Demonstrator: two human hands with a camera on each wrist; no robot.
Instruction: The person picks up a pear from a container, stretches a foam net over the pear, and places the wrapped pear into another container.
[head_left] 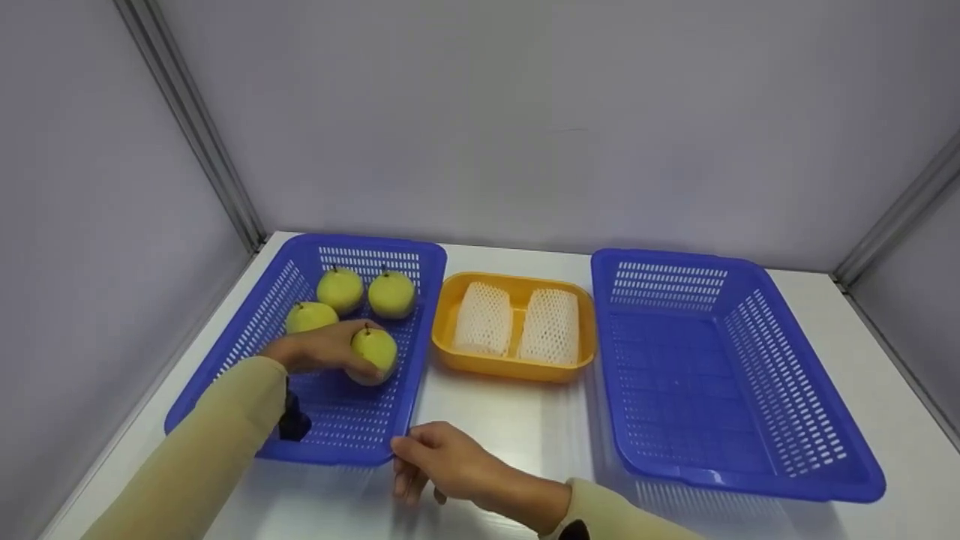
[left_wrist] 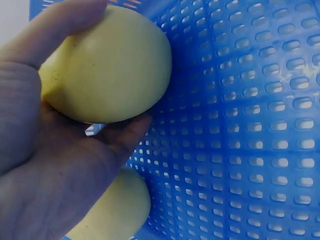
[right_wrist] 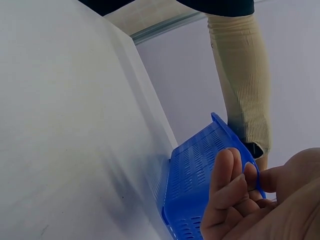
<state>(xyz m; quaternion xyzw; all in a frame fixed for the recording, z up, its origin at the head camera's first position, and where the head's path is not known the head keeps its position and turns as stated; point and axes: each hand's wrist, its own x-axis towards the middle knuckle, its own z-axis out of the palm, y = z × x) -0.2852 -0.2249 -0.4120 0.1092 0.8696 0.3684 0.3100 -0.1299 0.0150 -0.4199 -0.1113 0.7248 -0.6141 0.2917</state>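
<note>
My left hand grips a yellow-green pear inside the left blue basket. In the left wrist view the thumb lies on one side of that pear, with fingers beneath it. Three other pears sit farther back in the basket: one beside the left hand, one behind, and one near the basket's right wall. At the basket's near right corner, my right hand pinches the rim between thumb and fingers, as the right wrist view shows at the blue basket's side.
An orange tray holding two white foam net sleeves stands between the baskets. Another blue basket, with no fruit in it, stands to the right. Grey walls enclose the white table at the back and sides.
</note>
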